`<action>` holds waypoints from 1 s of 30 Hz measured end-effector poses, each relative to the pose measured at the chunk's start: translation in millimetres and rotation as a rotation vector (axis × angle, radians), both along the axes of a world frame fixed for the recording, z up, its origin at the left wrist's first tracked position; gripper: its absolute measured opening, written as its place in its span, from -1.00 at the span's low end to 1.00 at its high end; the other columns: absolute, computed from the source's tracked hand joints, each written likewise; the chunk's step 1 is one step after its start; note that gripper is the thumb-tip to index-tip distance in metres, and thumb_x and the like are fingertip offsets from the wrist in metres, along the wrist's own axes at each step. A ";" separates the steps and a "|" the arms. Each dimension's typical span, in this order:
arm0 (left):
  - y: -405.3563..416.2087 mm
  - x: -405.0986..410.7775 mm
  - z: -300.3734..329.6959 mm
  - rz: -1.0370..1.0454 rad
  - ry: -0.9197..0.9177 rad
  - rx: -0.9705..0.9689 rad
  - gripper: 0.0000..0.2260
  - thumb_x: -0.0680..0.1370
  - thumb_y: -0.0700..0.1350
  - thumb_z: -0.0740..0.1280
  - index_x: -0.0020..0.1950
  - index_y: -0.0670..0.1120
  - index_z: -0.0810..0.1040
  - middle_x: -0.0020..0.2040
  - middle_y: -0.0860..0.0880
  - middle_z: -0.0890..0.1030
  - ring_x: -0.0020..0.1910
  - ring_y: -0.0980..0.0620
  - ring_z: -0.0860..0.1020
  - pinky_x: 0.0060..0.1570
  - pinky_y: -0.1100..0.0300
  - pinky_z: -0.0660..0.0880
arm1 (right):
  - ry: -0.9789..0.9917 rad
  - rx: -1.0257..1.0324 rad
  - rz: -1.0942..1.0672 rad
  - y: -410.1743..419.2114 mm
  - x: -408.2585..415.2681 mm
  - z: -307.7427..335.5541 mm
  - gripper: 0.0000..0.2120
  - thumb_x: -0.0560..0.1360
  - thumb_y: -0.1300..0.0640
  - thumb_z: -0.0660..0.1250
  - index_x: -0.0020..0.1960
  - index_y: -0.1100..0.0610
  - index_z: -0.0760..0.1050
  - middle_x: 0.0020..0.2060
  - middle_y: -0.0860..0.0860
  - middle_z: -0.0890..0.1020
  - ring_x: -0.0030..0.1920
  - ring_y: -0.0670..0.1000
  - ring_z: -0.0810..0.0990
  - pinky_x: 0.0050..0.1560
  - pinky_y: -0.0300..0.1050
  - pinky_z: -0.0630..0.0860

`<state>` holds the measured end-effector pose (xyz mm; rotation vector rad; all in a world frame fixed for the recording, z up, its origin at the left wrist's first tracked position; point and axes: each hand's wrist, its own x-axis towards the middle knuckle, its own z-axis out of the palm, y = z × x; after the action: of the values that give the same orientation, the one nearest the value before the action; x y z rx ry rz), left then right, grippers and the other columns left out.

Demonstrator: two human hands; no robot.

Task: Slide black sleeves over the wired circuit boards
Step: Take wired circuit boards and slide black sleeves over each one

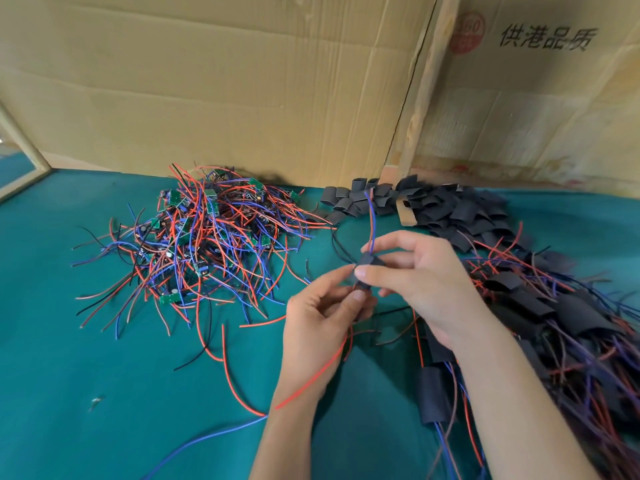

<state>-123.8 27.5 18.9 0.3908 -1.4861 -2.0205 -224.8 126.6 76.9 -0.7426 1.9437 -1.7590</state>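
Closest in, the left hand [320, 315] pinches the wired board from below while the right hand [420, 275] pinches the black sleeve [369, 263] above the green cloth [104, 393]. Risk I'd guess: loose wires bunch and jam the sleeve. Bare boards pile [207, 233] sits farther back left.

Black sleeves [446, 206], red, blue and black wires [207, 237], teal cloth [104, 375].

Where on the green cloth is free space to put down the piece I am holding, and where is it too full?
Bare green cloth lies near-left, below the pile of wired boards and left of the left hand. A narrow gap lies between that pile and the loose black sleeves. The right side, under the right hand, is crowded with sleeved boards.
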 end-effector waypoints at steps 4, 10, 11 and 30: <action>-3.1 4.3 2.4 -0.022 0.025 0.057 -0.57 0.45 -0.35 0.46 0.28 -0.10 0.50 0.06 -0.14 0.71 -0.15 -0.17 0.72 -0.04 -0.04 0.67 | -0.150 -0.019 0.059 -2.3 2.0 -8.1 -0.84 0.44 0.37 0.50 0.00 0.24 0.62 -0.19 0.20 0.74 -0.28 0.08 0.68 -0.33 -0.17 0.58; -3.0 4.9 5.5 -0.103 0.046 0.097 -0.46 0.38 -0.22 0.51 0.33 -0.10 0.47 0.03 -0.20 0.72 -0.24 -0.10 0.68 -0.13 0.01 0.67 | -0.206 -0.038 0.110 6.6 -3.5 -9.8 -0.88 0.43 0.40 0.48 -0.06 0.26 0.65 -0.21 0.24 0.71 -0.33 0.13 0.65 -0.26 -0.03 0.65; -2.5 4.6 5.8 -0.100 0.044 0.101 -0.47 0.37 -0.21 0.51 0.32 -0.10 0.47 0.01 -0.19 0.72 -0.24 -0.09 0.69 -0.17 0.04 0.67 | -0.193 -0.032 0.110 5.9 -3.0 -10.2 -0.87 0.43 0.41 0.48 -0.10 0.22 0.66 -0.22 0.23 0.71 -0.33 0.12 0.65 -0.24 -0.04 0.64; -4.3 7.1 -1.0 -0.117 0.037 0.206 -0.89 0.49 -0.31 0.41 0.01 -0.28 0.63 -0.17 -0.26 0.70 -0.27 -0.05 0.69 -0.24 0.23 0.61 | -0.228 -0.147 0.062 12.5 -9.7 -5.8 -0.71 0.38 0.18 0.52 0.07 0.23 0.63 -0.05 0.25 0.74 -0.09 0.06 0.68 -0.23 -0.22 0.57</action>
<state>-116.7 23.2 17.9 0.3547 -1.3095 -2.2702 -234.5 139.1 71.1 -0.6131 1.6407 -1.8742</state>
